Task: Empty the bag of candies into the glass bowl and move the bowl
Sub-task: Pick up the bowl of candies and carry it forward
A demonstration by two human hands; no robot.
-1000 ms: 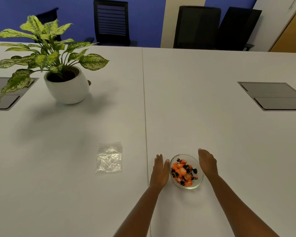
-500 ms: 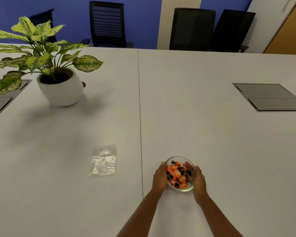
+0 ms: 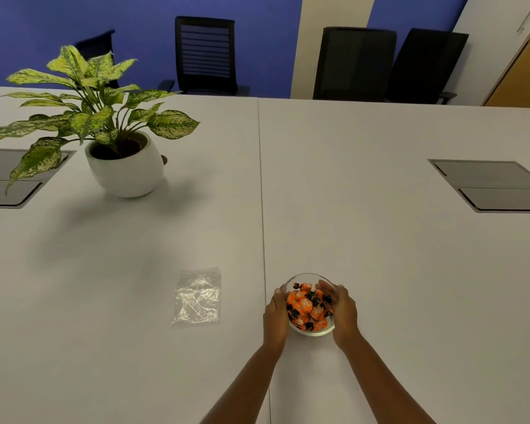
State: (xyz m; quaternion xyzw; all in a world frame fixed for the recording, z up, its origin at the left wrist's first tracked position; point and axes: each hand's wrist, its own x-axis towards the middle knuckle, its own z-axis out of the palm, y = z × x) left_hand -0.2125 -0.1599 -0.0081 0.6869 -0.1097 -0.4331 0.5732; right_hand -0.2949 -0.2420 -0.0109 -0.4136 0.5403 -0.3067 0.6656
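A small glass bowl sits on the white table near the front, just right of the table seam. Several orange and black wrapped candies fill it. My left hand cups the bowl's left side and my right hand cups its right side, both gripping the glass. The clear plastic bag lies flat and empty on the table to the left of the bowl, apart from both hands.
A potted plant in a white pot stands at the back left. Grey cable hatches are set in the table at the far left and right. Black chairs line the far edge.
One second ago both hands lay open on the table beside the bowl. They have closed in on the bowl's two sides and now hold it.
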